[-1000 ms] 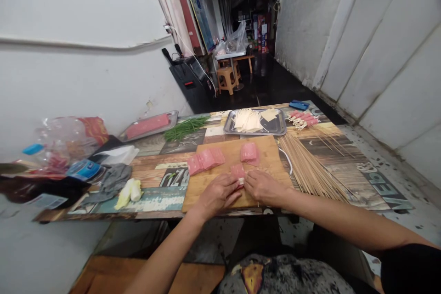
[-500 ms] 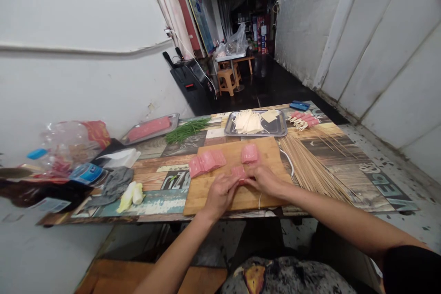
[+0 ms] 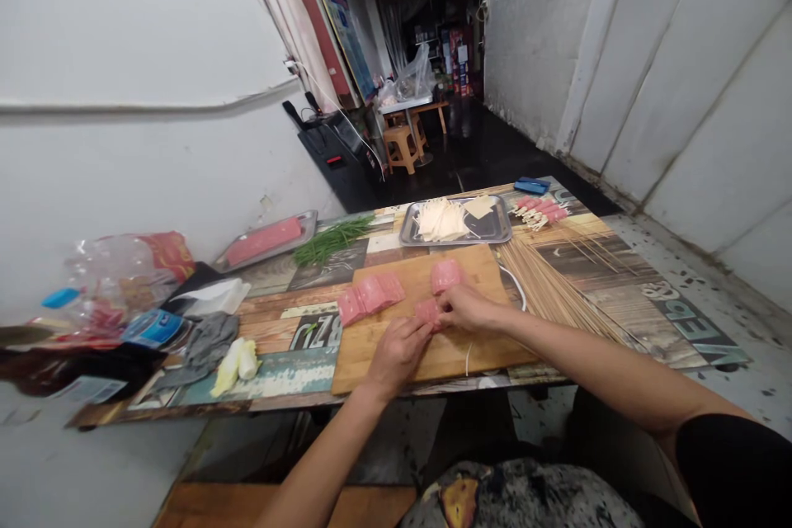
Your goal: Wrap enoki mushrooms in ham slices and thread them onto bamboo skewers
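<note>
A small pink meat slice (image 3: 426,312) lies on the wooden cutting board (image 3: 365,355), between my two hands. My left hand (image 3: 398,353) rests at its near left edge, fingers pressed together on the meat. From the right, my right hand (image 3: 465,308) pinches the slice's right edge between thumb and fingers. Just beyond sits a stack of meat slices (image 3: 446,275). More overlapping meat slices (image 3: 370,294) are laid out on the left of the board. A thin white strand (image 3: 467,359) lies near the board's front edge.
Behind the board are a tray (image 3: 454,240) of enoki mushrooms (image 3: 440,219) and green chives (image 3: 334,239). A meat tray (image 3: 309,223) stands left. Bamboo skewers (image 3: 557,289) and finished meat rolls (image 3: 541,211) are right. Cabbage pieces (image 3: 237,365), a grey cloth (image 3: 210,342) and bottles crowd the left.
My right hand has shifted slightly up and away from my left, to the slice's right side. My left hand stays by the near edge. The camera view has moved slightly.
</note>
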Motion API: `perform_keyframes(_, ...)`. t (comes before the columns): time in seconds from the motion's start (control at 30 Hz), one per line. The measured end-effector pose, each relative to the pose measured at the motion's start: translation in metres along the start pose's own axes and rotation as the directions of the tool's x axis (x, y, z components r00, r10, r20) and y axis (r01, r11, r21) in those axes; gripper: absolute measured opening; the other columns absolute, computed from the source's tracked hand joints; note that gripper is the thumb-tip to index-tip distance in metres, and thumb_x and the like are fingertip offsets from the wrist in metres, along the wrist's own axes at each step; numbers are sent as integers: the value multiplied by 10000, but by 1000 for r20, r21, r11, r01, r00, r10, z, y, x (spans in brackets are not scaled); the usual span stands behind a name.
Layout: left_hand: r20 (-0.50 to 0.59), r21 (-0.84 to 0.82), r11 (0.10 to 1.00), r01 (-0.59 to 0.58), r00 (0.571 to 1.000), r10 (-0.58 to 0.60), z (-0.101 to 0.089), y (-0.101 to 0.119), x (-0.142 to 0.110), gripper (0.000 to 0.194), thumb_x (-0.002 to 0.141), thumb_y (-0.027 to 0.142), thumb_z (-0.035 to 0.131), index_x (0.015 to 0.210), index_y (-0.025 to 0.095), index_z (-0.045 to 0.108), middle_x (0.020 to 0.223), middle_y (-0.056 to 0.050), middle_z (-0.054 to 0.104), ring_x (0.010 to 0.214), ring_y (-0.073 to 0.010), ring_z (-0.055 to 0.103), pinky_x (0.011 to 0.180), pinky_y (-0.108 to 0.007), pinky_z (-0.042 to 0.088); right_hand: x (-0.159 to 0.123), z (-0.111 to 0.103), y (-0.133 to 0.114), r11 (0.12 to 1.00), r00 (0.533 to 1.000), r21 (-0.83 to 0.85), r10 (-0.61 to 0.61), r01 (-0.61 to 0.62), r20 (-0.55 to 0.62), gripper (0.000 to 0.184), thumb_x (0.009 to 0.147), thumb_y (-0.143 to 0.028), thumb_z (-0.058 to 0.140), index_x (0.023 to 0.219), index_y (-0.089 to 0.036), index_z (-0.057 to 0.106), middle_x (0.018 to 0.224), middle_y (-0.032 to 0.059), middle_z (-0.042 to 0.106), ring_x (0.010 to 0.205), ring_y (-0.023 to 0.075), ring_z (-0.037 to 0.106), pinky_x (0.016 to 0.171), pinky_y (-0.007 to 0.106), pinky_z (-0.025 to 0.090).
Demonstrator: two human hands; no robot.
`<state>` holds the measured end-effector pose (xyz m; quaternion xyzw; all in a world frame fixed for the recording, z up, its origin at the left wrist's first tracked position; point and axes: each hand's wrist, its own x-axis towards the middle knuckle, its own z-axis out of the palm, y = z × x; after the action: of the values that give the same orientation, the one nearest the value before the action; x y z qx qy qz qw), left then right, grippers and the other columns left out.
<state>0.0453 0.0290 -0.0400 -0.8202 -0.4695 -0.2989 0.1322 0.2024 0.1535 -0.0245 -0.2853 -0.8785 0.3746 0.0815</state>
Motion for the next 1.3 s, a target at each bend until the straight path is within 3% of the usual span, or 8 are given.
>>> perform_keyframes(0.1, 47, -68, 995, 78, 996, -75, -1, -1, 5, 193, 910, 205, 510, 970, 158, 688, 884, -92, 693, 772, -154, 608, 679, -277, 507, -5, 5, 1, 999, 997, -31, 7, -9, -80, 143, 744, -237, 696, 672, -128, 640, 610, -19, 570, 569, 92, 466, 512, 214, 268)
perform_keyframes(0.17, 101, -128, 981, 144, 986, -132, -4, -2, 8, 199, 908, 226, 519, 961, 181, 706, 893, -85, 698, 788, -156, 616, 699, -280, 507, -13, 10, 1, 985, 975, -143, -127, 101, -185, 132, 810, -232, 646, 734, -125, 649, 708, 20, 616, 632, 114, 503, 561, 223, 329)
perform_keyframes(0.27, 131, -198, 963, 184, 978, -160, -6, -5, 12, 204, 901, 246, 530, 957, 219, 724, 917, -76, 702, 831, -166, 620, 745, -302, 503, -24, 17, 1, 825, 826, -405, -512, 395, -237, 212, 940, -210, 462, 963, -110, 647, 946, 101, 645, 850, 177, 535, 751, 299, 420)
perform_keyframes(0.37, 136, -212, 953, 218, 972, -192, -8, -8, 14, 195, 890, 254, 544, 903, 227, 737, 848, -66, 684, 817, -171, 600, 729, -304, 487, -27, 24, 3, 654, 730, -579, -669, 487, -141, 286, 974, -209, 371, 1056, -78, 611, 980, 119, 633, 903, 207, 501, 803, 361, 429)
perform_keyframes(0.67, 83, 128, 977, 172, 979, -184, -2, 6, 3, 199, 912, 217, 495, 922, 165, 686, 880, -87, 656, 822, -192, 534, 727, -323, 421, -13, 24, 6, 692, 822, -554, -569, 463, -25, 191, 938, -211, 478, 869, -121, 631, 886, 56, 606, 817, 172, 461, 755, 323, 392)
perform_keyframes(0.83, 143, 9, 969, 246, 959, -245, -3, 6, 6, 227, 928, 225, 461, 948, 158, 677, 838, -85, 668, 820, -182, 569, 769, -324, 450, -6, 22, 7, 751, 828, -475, -555, 458, -79, 201, 918, -205, 509, 807, -118, 652, 833, 61, 612, 740, 154, 448, 682, 286, 367)
perform_keyframes(1.1, 550, -216, 848, 485, 777, -304, -21, -12, 43, 211, 851, 176, 525, 870, 175, 735, 845, -49, 720, 762, -163, 629, 708, -244, 450, -5, 7, -2, 836, 871, -298, -490, 460, -30, 129, 866, -174, 571, 898, -137, 691, 816, 49, 645, 718, 137, 534, 667, 240, 409)
perform_keyframes(1.3, 607, -269, 724, 635, 695, -384, -17, -17, 40, 202, 799, 203, 570, 892, 179, 747, 786, -11, 725, 697, -153, 622, 649, -218, 440, -10, 11, -5, 812, 862, -380, -502, 442, -68, 193, 899, -202, 518, 970, -107, 671, 891, 94, 653, 817, 177, 560, 754, 298, 435)
